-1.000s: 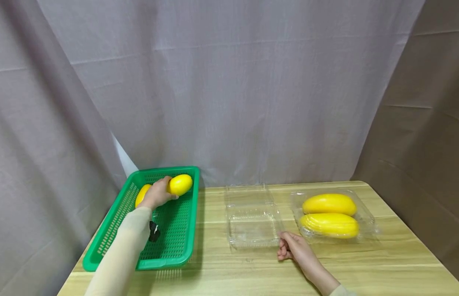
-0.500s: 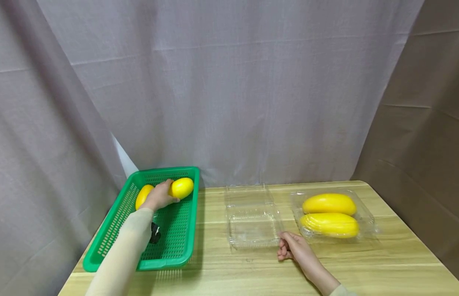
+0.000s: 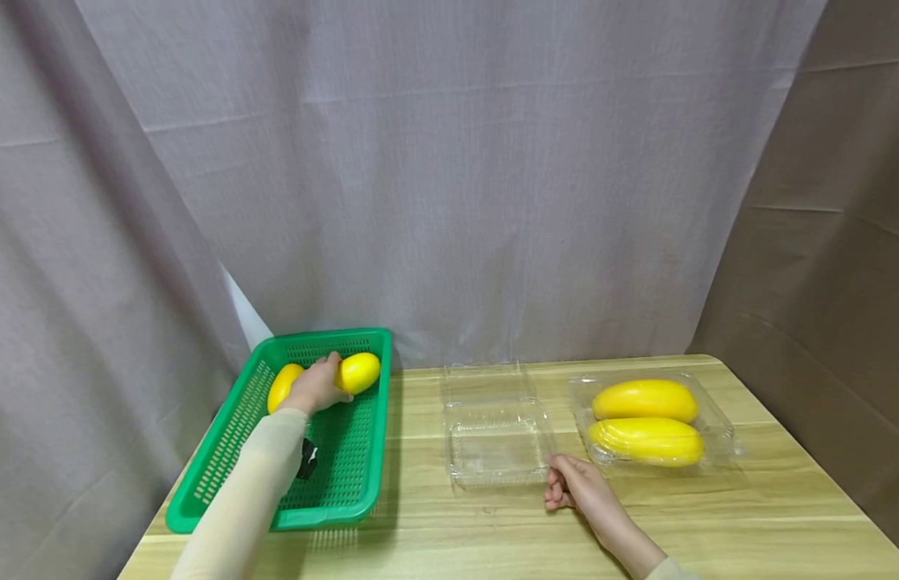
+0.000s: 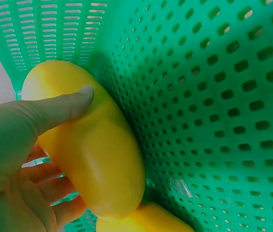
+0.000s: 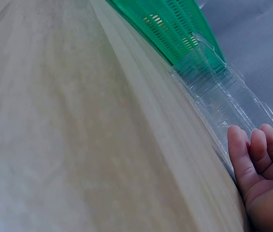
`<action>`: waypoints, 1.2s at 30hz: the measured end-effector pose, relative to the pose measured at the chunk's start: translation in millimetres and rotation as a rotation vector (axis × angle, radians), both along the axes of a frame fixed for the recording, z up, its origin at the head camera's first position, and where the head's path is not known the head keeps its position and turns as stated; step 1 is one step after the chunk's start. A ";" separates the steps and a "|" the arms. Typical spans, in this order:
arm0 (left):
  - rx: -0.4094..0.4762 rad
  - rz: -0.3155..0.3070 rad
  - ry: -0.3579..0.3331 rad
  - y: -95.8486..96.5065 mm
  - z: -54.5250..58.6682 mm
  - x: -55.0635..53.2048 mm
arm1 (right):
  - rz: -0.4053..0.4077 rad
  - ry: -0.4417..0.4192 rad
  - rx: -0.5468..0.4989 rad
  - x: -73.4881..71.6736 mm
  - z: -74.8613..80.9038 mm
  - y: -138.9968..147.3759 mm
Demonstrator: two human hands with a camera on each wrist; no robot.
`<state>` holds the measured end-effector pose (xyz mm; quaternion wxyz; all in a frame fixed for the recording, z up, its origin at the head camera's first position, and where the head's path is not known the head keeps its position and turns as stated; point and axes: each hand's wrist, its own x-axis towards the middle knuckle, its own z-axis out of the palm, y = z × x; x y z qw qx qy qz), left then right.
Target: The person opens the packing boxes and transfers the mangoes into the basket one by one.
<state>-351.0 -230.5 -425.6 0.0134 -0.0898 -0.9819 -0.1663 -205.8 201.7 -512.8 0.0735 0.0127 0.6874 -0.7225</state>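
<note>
Inside the green basket (image 3: 383,419), my left hand (image 3: 319,387) grips a smooth, oblong yellow fruit (image 3: 359,373). In the left wrist view the thumb (image 4: 64,108) lies across this fruit (image 4: 97,154) and the fingers curl beneath it. A second yellow fruit (image 3: 283,385) lies to the left in the basket, partly behind the hand; its end (image 4: 146,221) shows under the held one. My right hand (image 3: 583,495) pinches the near right corner of an opened clear plastic clamshell box (image 3: 496,447) on the table. In the right wrist view, several fingers (image 5: 242,154) are curled beside the clamshell box (image 5: 223,101).
Two similar yellow fruits (image 3: 645,400) lie in another clear plastic box (image 3: 718,419) on the right of the wooden table (image 3: 449,540). A small black item (image 3: 308,459) sits in the basket by the left sleeve. Grey curtains (image 3: 486,201) hang behind and at both sides.
My left hand and the gripped fruit have shifted slightly right and toward me within the basket. More of the second fruit shows. The right hand stays at the clamshell box's corner.
</note>
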 end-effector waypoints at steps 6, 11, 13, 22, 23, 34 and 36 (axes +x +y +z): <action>-0.016 0.006 0.001 1.6 2.7 2.1 | -0.010 0.000 0.001 -0.8 -0.6 -0.9; -0.020 0.001 -0.003 5.2 8.8 2.9 | -0.011 -0.002 0.004 -0.7 -1.6 -0.8; -0.022 -0.004 -0.005 7.2 11.9 2.9 | -0.012 -0.002 0.003 -1.0 -2.1 -0.8; -0.019 -0.015 -0.041 8.3 17.7 3.8 | -0.014 0.007 0.015 -1.8 -2.4 -0.7; -0.016 -0.015 -0.045 7.7 17.8 4.1 | -0.014 0.007 0.018 -2.0 -2.2 -0.7; 0.016 -0.028 -0.091 4.8 21.4 14.8 | -0.024 0.009 0.020 -1.9 -1.8 -1.5; 0.020 -0.030 -0.092 4.9 21.4 16.6 | -0.025 0.008 0.017 -1.4 -2.9 -2.0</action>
